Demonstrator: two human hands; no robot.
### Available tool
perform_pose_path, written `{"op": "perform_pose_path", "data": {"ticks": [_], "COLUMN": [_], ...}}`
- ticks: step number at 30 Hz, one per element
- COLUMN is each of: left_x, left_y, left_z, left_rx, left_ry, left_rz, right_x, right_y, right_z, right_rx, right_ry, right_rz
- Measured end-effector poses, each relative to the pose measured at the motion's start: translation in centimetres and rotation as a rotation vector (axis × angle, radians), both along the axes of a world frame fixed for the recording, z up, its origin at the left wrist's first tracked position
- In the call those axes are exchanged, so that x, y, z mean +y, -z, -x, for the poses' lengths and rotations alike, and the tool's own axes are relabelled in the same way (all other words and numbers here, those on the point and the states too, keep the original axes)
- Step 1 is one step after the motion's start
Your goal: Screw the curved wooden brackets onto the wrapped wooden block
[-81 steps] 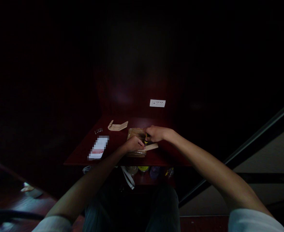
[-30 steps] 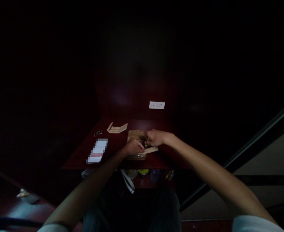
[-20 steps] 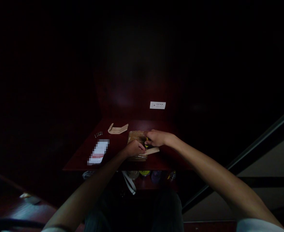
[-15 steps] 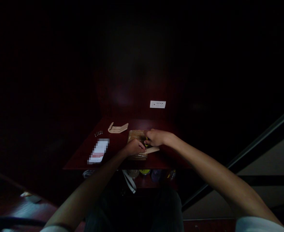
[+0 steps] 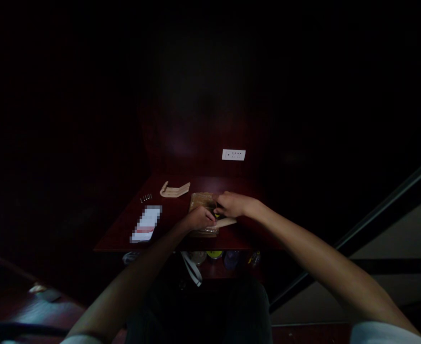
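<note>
My left hand [image 5: 200,218] is closed, its fingertips pinching the near end of a flat, light wooden piece [image 5: 227,222]. That piece lies over a brown, plastic-wrapped package [image 5: 202,198] and sticks out to the right. Above the wood, my right hand [image 5: 230,204] is closed round a small tool with a yellow part [image 5: 217,214]. Most of the tool is hidden by the fingers, so its kind cannot be made out. Farther back on the left lies a set of curved wooden pieces [image 5: 175,191].
Several small metal screws or pins [image 5: 146,197] lie in a row on the dark red table [image 5: 174,224]. A blurred-out white phone or sheet [image 5: 147,223] is at the left. A white socket [image 5: 233,155] is on the wall. Jars [image 5: 214,254] and a white strap [image 5: 192,270] show below the tabletop.
My right hand has shifted very slightly, and less of the yellow part shows beneath it. My left hand and the wooden piece stay in place.
</note>
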State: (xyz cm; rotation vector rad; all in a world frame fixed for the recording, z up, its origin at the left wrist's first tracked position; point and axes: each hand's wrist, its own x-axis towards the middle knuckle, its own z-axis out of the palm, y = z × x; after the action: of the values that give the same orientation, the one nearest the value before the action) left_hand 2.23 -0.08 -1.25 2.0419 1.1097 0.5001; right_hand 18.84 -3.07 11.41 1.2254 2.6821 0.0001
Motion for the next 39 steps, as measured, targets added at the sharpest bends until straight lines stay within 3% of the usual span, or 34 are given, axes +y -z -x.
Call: {"op": "perform_pose_path", "data": {"ticks": [9,20,27,33,39], "left_x": [0.3,-0.1,0.6,0.5,0.1], "left_y": [-0.2,-2.4,-1.9,-1.9,-2.3], "left_z": [0.5,0.5,0.9,0.8,0.6], "left_rx": [0.054,0.102,0.067,0.107,0.077], "left_ry": [0.044,0.096,0.125,0.130,0.115], "left_rz": [-0.010,-0.066,-0.003,0.015,0.011], "right_x": [-0.8,-0.5,-0.5,-0.6,-0.4], "right_y": [-0.1,0.1,-0.3,-0.6,0.1], "right_z": [-0.9,-0.9,-0.6,-0.5,-1.3], "right_rx": [0.107,0.044,0.087,0.020,0.124], "right_ry": [0.007,0.050,-0.004,0.057,0.087], "right_rz": [0.055,0.048,0.050,0.047,0.061]}}
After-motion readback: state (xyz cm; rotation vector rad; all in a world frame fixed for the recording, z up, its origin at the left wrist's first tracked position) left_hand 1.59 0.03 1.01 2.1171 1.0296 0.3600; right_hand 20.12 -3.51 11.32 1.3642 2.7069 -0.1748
